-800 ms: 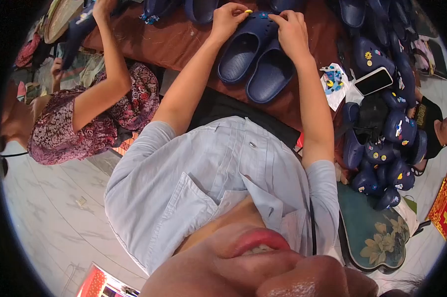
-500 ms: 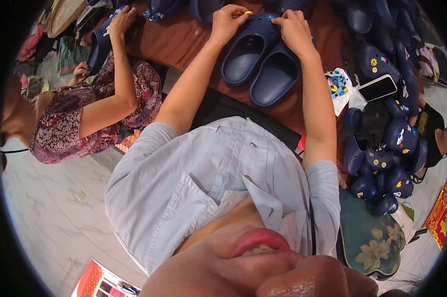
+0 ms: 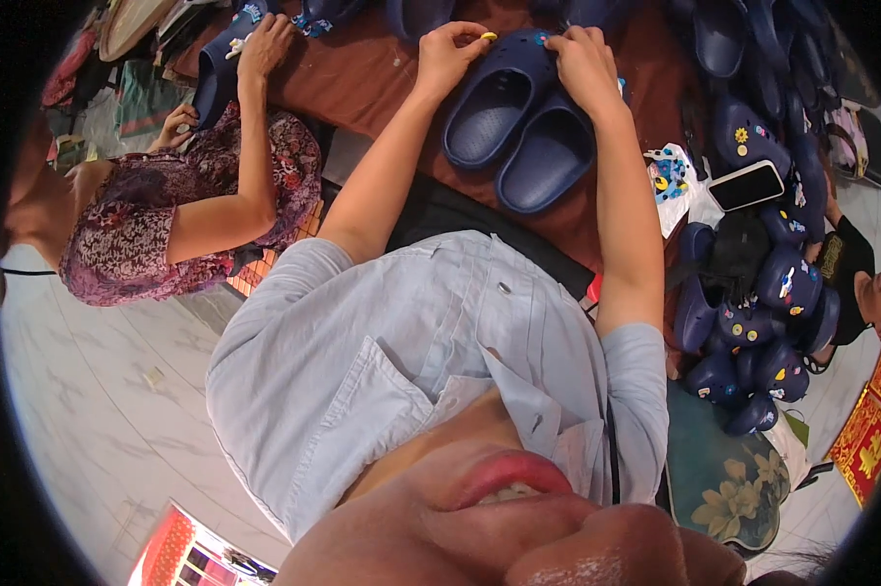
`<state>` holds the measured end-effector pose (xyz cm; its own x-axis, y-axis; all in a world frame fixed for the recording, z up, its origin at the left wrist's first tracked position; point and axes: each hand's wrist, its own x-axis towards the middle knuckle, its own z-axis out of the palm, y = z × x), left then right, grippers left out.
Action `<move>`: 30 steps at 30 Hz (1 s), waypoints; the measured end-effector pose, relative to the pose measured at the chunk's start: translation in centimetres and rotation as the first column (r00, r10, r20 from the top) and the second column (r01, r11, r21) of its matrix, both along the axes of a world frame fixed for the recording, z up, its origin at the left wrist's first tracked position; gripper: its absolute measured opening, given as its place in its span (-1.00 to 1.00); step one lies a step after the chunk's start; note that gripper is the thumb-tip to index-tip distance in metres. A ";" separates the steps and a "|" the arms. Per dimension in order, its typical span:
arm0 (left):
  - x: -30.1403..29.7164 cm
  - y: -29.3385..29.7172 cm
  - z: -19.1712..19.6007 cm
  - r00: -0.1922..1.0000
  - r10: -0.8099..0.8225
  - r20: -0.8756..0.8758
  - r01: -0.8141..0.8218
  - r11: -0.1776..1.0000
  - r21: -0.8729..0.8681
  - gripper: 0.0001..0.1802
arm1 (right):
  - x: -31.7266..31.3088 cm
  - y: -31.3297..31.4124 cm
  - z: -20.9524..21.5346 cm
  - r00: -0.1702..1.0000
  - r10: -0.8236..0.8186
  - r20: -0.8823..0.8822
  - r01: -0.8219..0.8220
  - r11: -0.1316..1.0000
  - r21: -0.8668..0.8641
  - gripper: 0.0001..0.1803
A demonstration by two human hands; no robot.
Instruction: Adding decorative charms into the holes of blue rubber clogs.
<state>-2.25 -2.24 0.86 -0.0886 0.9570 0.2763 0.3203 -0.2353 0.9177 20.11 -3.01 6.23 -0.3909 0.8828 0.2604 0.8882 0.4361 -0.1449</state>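
Watching remotely, I see the left hand (image 3: pixel 445 63) pinching a yellow charm (image 3: pixel 489 36) beside the toe of a navy clog (image 3: pixel 497 105), its mate (image 3: pixel 548 161) alongside, both by the table's (image 3: pixel 362 83) near edge. Right hand (image 3: pixel 587 68) at the toe's blue charm (image 3: pixel 541 39); can't tell its grip.

From my end I see a reddish-brown surface (image 3: pixel 357 88). Off its near left edge I make out a pale, marble-like floor (image 3: pixel 99 400) with grey veining and thin, fisheye-bent joints, evenly lit. Beyond the near right corner I see a green seat (image 3: pixel 728 479) with pale flowers, and farther out on that side, red-and-gold panels (image 3: pixel 865 439). Well behind the near edge, leftward, I get a brightly lit, red dotted panel (image 3: pixel 165 547); I cannot tell whether it belongs to a window or doorway.
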 end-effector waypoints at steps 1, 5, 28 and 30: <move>-0.1 -0.1 0.1 0.999 -0.026 -0.019 0.025 0.999 -0.031 -0.77 | 0.0 -0.6 -0.1 1.000 -0.015 -0.004 0.015 0.999 0.042 -0.67; 0.1 0.0 0.1 0.994 -0.095 -0.056 0.096 0.995 0.019 -0.76 | -0.1 -3.4 0.0 0.988 -0.024 -0.152 0.059 0.970 0.234 -0.70; -0.1 -0.8 1.5 0.967 -0.129 -0.220 0.166 0.973 0.161 -0.79 | -1.2 -9.5 -0.9 0.946 -0.093 -0.310 0.193 0.931 0.311 -0.77; -0.2 -0.8 1.8 0.950 -0.134 -0.280 0.200 0.955 0.218 -0.79 | -1.2 -9.5 -1.1 0.943 -0.079 -0.323 0.187 0.929 0.318 -0.77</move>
<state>-2.46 -3.01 2.66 0.1726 0.8532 0.4922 0.4763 -0.5097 0.7165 18.93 -12.49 5.16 -0.1316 0.7576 0.6393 0.8793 0.3870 -0.2777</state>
